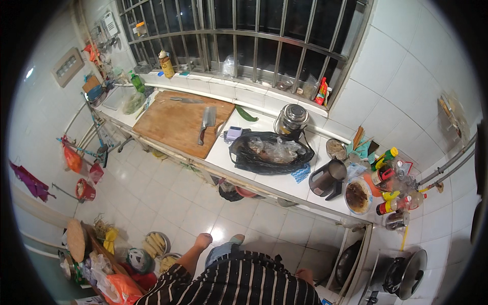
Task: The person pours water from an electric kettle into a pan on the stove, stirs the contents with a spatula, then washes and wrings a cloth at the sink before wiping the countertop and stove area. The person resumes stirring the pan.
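My left hand (pixel 204 241) hangs over the tiled floor with its fingers curled, and nothing shows in it. Low beside my striped shirt, my right hand (pixel 306 275) is partly hidden, so its grip cannot be made out. Before me on the counter, a cleaver (pixel 208 121) and a knife (pixel 187 100) lie on a wooden cutting board (pixel 167 124). A green vegetable (pixel 246 113) rests right of the board. Farther right, an open black plastic bag (pixel 244 160) contains a clear plastic bag (pixel 282 149).
A lidded metal pot (pixel 293 117), an electric kettle (pixel 328 176) and a stained plate (pixel 358 195) stand on the counter, near several bottles (pixel 385 175). A lidded pan (pixel 411 274) sits at lower right. Bowls of pale food (pixel 154 244) and bags (pixel 124 288) are at lower left.
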Tool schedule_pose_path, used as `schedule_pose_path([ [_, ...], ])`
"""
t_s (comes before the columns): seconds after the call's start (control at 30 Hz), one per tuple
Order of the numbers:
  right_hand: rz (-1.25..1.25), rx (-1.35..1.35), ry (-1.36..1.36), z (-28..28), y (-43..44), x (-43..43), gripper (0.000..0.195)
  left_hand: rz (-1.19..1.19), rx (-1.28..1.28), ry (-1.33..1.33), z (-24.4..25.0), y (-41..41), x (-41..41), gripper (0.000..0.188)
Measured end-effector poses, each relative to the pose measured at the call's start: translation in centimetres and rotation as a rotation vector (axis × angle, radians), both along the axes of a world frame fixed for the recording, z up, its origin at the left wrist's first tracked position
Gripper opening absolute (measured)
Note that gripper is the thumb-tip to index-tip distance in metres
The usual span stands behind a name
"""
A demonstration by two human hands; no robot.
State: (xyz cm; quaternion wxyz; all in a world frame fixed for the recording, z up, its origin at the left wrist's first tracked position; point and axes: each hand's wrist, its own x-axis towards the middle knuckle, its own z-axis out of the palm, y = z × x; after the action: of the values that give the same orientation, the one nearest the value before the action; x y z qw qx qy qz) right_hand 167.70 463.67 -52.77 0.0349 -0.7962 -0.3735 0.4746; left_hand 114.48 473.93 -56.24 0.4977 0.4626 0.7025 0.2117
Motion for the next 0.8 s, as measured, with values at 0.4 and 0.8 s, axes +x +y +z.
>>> schedule_pose_path([
  [0.4,-0.262,0.089,0.205,1.1,-2.8,0.9,0.017,-0.76,0.258,0.51,0.5,0.2,0.3,0.014],
  [0.8,-0.057,0.042,0.026,5.7,-0.1,-2.7,0.03,-0.37,0.146,0.254,-0.7,-1.3,0.0,0.008],
])
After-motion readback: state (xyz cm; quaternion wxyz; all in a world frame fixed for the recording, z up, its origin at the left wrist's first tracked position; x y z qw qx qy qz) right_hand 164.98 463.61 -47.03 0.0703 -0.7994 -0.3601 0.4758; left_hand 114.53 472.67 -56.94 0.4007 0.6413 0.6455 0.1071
